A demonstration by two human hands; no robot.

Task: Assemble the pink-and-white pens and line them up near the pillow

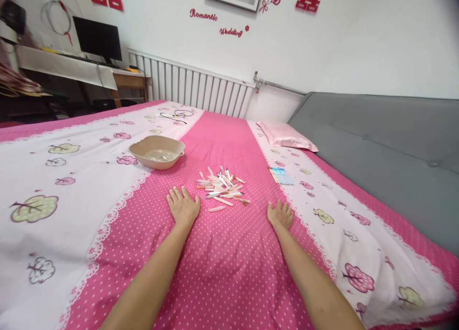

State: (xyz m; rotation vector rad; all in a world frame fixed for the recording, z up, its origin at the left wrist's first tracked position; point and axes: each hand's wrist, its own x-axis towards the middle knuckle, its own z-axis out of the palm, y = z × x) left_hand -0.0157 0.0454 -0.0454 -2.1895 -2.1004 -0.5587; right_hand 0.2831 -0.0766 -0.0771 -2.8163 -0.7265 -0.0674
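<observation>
My left hand (183,206) lies flat on the pink dotted bedsheet (222,272), palm down, fingers stretched out, holding nothing. My right hand (280,214) rests flat the same way, further right. Between them and a little beyond lies a loose pile of several pens (222,186), pink and white, with one stray pen (216,208) just right of my left hand. A beige plastic basin (157,151) sits beyond my left hand with a few small items inside. A bundle of blue pens (280,175) lies beyond my right hand.
A pink pillow (286,136) lies at the head of the bed by the grey padded headboard (380,148). A white radiator (193,87) runs along the far wall. A desk with a dark monitor (97,39) stands far left. A cable or glasses (178,115) lie on the sheet far off.
</observation>
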